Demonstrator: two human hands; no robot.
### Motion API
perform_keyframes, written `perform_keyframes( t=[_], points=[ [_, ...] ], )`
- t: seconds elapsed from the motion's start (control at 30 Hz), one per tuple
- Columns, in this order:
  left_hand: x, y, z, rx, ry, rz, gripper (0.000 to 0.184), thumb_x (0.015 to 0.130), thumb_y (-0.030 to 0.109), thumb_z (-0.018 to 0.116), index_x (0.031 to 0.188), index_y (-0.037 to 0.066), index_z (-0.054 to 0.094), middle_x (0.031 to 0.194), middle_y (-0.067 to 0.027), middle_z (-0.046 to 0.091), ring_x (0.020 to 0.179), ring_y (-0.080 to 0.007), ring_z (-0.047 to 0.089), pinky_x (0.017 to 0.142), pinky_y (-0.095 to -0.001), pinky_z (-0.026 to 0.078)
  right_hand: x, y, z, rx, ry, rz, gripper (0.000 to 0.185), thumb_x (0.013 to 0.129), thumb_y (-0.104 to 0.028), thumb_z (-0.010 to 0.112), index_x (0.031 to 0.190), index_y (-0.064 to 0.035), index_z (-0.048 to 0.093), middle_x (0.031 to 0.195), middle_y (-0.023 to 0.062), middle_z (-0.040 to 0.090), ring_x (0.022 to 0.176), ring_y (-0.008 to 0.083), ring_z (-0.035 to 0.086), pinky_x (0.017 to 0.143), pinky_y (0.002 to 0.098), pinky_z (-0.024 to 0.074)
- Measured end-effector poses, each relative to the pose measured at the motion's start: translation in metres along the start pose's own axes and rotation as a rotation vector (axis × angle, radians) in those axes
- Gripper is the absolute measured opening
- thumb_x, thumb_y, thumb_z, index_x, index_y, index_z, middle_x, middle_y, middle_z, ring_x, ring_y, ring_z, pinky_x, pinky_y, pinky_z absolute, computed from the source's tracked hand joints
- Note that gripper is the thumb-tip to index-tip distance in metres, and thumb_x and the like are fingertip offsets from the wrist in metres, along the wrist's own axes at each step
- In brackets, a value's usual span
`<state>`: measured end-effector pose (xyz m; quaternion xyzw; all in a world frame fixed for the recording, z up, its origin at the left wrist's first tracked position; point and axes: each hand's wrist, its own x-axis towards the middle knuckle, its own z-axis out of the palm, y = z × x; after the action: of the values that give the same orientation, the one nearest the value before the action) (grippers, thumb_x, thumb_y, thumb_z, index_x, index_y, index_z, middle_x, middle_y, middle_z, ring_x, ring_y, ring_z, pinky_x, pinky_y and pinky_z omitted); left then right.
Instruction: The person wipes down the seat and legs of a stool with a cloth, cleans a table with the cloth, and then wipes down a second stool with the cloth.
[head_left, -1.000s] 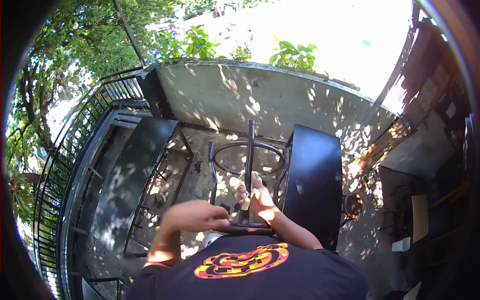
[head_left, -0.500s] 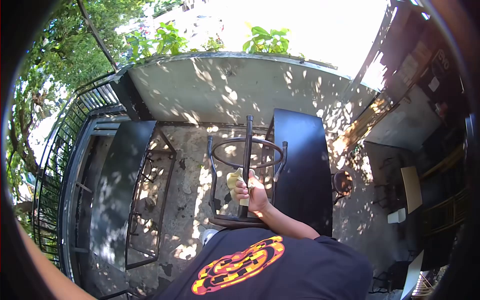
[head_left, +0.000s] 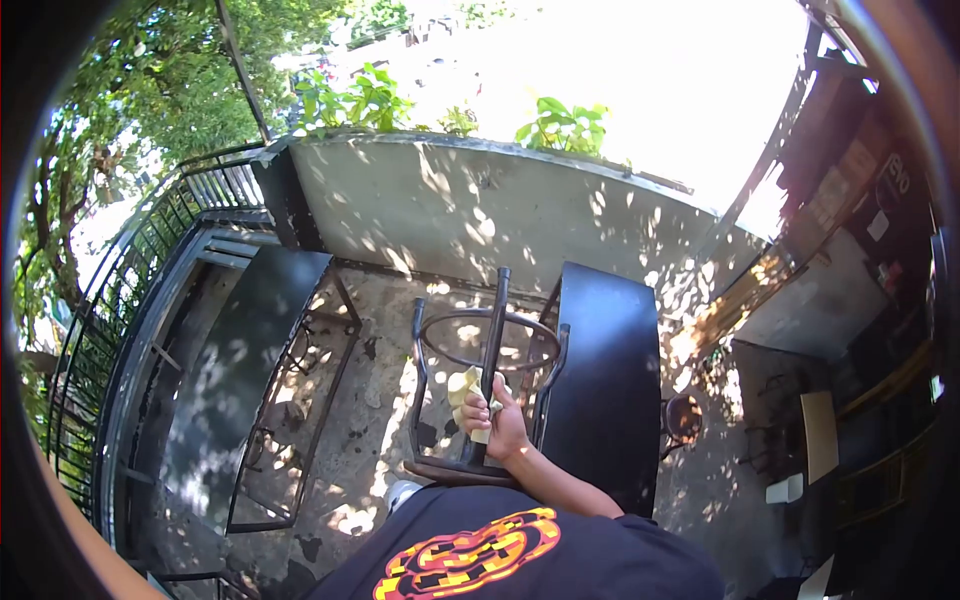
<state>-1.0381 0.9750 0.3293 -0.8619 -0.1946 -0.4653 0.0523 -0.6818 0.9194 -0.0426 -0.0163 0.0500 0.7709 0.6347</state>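
Observation:
An upside-down dark metal stool is in front of my body, legs pointing up and a ring joining them. My right hand is wrapped round the nearest leg, below the ring, with a pale yellow cloth pressed between palm and leg. The stool's seat is at the bottom, close to my shirt. Of my left side only the forearm shows at the lower left edge; the hand itself is out of frame.
A black table stands just right of the stool, and another on the left beside a metal railing. A low grey wall closes off the far side. Another stool stands beyond the right table.
The view has tilted, so the surroundings sit lower in the frame. My right hand keeps its grip on the cloth and leg, slightly lower in view; the stool leans a little differently.

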Motion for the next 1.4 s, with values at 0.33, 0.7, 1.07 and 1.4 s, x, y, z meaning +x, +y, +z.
perform_keyframes(
  t=[0.33, 0.7, 1.07, 1.4],
  points=[
    [-0.008, 0.003, -0.002, -0.002, 0.001, -0.026, 0.026, 0.097, 0.026, 0.064, 0.080, 0.007, 0.056, 0.078, -0.0074, 0.053, 0.070, -0.0198, 0.056, 0.072, -0.0367, 0.046, -0.004, 0.008, 0.009, -0.058, 0.020, -0.048, 0.051, 0.107, -0.055, 0.044, 0.098, -0.0049, 0.049, 0.079, 0.0002, 0.043, 0.066, 0.0094, 0.042, 0.053, 0.0210, 0.0383],
    [-0.001, 0.003, -0.016, 0.000, -0.012, -0.041, 0.027, 0.097, 0.025, 0.062, 0.078, 0.010, 0.052, 0.074, -0.0040, 0.047, 0.067, -0.0173, 0.050, 0.067, -0.0348, 0.042, -0.018, 0.025, -0.011, 0.021, 0.032, 0.038, 0.055, 0.107, -0.057, 0.043, 0.090, -0.0042, 0.048, 0.078, 0.0012, 0.043, 0.066, 0.0095, 0.042, 0.052, 0.0212, 0.0387],
    [0.019, 0.037, -0.058, -0.047, 0.078, 0.181, 0.028, 0.098, 0.024, 0.061, 0.076, 0.013, 0.047, 0.071, -0.0007, 0.041, 0.064, -0.0149, 0.044, 0.062, -0.0328, 0.038, -0.013, 0.016, 0.000, -0.024, -0.006, 0.053, 0.057, 0.106, -0.058, 0.043, 0.084, -0.0061, 0.045, 0.075, -0.0001, 0.040, 0.064, 0.0095, 0.041, 0.053, 0.0213, 0.0381],
    [0.057, 0.117, 0.006, -0.817, 0.229, 0.246, 0.030, 0.098, 0.024, 0.060, 0.075, 0.015, 0.043, 0.068, 0.0024, 0.035, 0.060, -0.0127, 0.038, 0.057, -0.0310, 0.034, -0.011, 0.018, -0.002, 0.019, 0.024, 0.056, 0.056, 0.103, -0.058, 0.052, 0.083, -0.0054, 0.048, 0.074, 0.0009, 0.041, 0.066, 0.0104, 0.041, 0.055, 0.0218, 0.0388]
  ],
)
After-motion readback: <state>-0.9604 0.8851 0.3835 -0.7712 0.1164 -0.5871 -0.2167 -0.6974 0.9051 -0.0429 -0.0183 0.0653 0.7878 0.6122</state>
